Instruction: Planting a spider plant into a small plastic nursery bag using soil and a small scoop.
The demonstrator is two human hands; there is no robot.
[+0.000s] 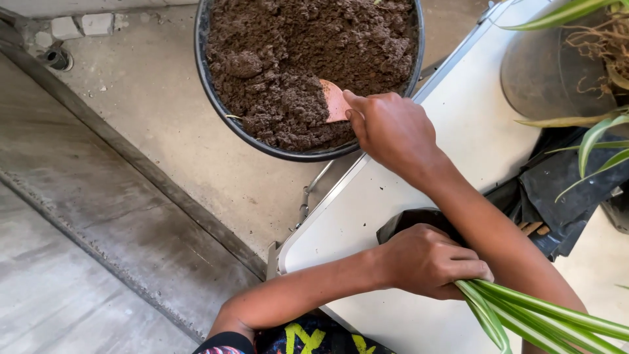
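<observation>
At the lower middle of the frame, the left hand (429,260) is curled shut around the base of a bunch of long green-and-cream striped leaves (537,318), which fan out to the lower right. Just behind it sits a black plastic pot (409,223) on the white flat tabletop (458,124). In the upper middle, the right hand (392,126) pinches a small terracotta-coloured scoop (334,100), its blade dug into the dark brown soil (301,52) that fills a round black tub (216,98) on the concrete floor (151,118). At the right edge lies crumpled black plastic sheeting (563,190), with a grey round pot (544,72) above it.
</observation>
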